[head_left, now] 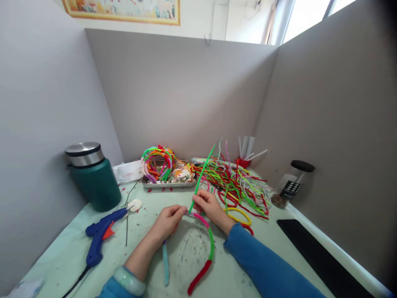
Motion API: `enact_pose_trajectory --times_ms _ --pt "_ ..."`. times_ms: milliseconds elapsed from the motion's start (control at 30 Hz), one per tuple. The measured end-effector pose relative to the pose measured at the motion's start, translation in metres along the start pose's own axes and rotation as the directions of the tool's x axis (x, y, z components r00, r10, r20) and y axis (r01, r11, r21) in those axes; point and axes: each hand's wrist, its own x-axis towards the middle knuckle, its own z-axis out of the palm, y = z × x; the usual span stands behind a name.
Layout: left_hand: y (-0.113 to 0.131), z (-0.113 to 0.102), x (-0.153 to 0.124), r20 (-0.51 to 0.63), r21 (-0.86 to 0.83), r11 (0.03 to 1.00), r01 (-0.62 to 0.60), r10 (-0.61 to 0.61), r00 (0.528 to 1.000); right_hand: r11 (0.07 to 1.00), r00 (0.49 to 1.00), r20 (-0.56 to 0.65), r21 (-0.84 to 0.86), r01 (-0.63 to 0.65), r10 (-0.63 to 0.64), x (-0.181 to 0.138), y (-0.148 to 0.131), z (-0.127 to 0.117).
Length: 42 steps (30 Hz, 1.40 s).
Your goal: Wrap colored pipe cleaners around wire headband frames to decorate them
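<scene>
My left hand (170,221) pinches the top of a headband (211,244), an open curved band wrapped in coloured fuzzy stems. Its light blue end hangs below that hand, and its pink, green and red stretch curves down on the right. Between the fingertips of my right hand (208,203) is a bright green pipe cleaner (204,167), which points up and away. The pipe cleaner's lower end meets the band beside my left fingertips; whether it loops around the band I cannot tell. Behind my right hand lies a pile of loose pipe cleaners (235,182).
A blue glue gun (98,242) lies at left near a green flask (94,182). A metal tray (169,186) holds coloured rings (155,159) and small cutouts. Glue sticks (246,145) stand in a red cup. A lidded jar (288,186) and black strip (319,252) are right. Grey partitions surround the table.
</scene>
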Motion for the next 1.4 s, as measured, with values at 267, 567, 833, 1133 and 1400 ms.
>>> enact_pose_trajectory --times_ms 267,567,833,1133,1400 --pt "-0.002 0.004 0.001 -0.046 -0.096 0.995 0.015 -0.019 0.999 0.992 0.999 -0.018 -0.119 0.03 -0.033 0.0 -0.005 0.001" --pt "-0.003 0.002 0.003 -0.04 0.166 0.985 -0.052 0.059 0.997 0.958 0.994 0.052 -0.266 0.104 -0.094 -0.004 -0.005 0.006" --pt "0.0 0.0 0.0 0.03 0.275 0.953 -0.126 0.122 0.992 0.968 0.995 0.039 -0.234 0.094 -0.087 -0.003 -0.001 0.007" --pt "-0.001 -0.001 0.0 0.032 0.315 0.94 -0.132 0.128 0.991 0.968 0.995 0.042 -0.232 0.095 -0.088 -0.004 -0.003 0.01" --pt "0.002 -0.001 -0.002 0.016 0.364 0.921 -0.141 0.145 0.989 0.973 0.996 0.058 -0.214 0.084 -0.074 -0.004 -0.006 0.01"
